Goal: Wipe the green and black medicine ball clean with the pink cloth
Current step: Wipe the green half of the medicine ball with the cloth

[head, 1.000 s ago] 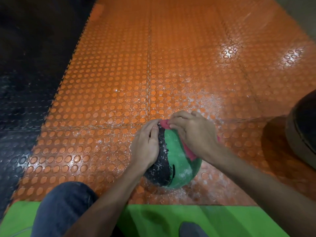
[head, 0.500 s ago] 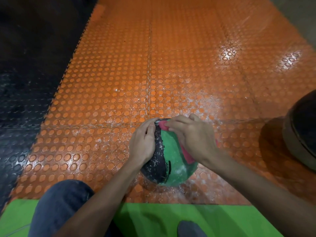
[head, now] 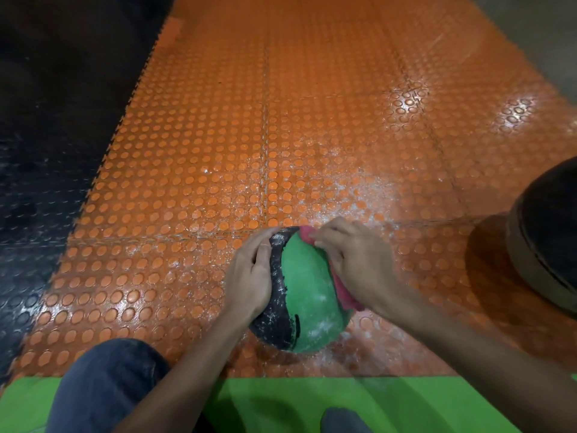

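The green and black medicine ball (head: 307,295) sits on the orange studded floor mat, dusted with white powder. My left hand (head: 249,276) lies flat against its black left side, fingers reaching over the top. My right hand (head: 356,264) presses the pink cloth (head: 342,292) onto the ball's upper right side, with its fingers curled over the cloth. Pink shows at the fingertips and under the palm; the rest of the cloth is hidden.
White powder is scattered on the orange mat (head: 218,182) around the ball. A large dark ball (head: 549,235) sits at the right edge. Black mat (head: 46,151) lies to the left, a green mat (head: 281,404) at the near edge, and my knee (head: 103,385) at bottom left.
My right hand with the cloth has shifted slightly down the ball's right side. More green surface shows between my hands. My left hand stays on the black side.
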`<action>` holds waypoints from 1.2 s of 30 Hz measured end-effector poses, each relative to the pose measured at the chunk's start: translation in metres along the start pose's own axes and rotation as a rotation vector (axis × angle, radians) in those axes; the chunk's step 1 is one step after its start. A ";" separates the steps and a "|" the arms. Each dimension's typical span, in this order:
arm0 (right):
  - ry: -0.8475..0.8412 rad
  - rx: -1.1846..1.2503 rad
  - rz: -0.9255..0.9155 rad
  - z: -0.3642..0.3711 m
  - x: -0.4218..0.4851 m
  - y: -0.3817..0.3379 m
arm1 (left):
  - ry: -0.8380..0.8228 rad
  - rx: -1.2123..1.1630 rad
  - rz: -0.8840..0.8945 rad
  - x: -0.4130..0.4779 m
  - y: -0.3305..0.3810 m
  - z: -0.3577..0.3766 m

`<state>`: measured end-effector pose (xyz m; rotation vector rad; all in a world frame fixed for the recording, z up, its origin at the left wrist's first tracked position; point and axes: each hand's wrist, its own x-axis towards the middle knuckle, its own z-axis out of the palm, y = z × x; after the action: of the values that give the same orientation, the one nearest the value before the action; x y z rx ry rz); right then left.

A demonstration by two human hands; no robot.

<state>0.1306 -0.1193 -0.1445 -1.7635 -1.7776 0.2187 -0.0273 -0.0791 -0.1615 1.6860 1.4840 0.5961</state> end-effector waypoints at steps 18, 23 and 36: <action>0.006 0.049 -0.243 0.010 -0.059 -0.021 | 0.049 -0.067 0.021 -0.005 -0.006 0.003; 0.086 0.155 0.265 0.005 -0.022 0.019 | 0.073 -0.071 0.006 -0.011 -0.008 0.004; 0.177 0.297 0.354 0.013 -0.045 0.014 | 0.039 0.268 -0.142 0.001 0.025 0.008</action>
<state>0.1320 -0.1563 -0.1763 -1.8034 -1.2302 0.4337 -0.0065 -0.0804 -0.1459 1.7570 1.7578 0.3678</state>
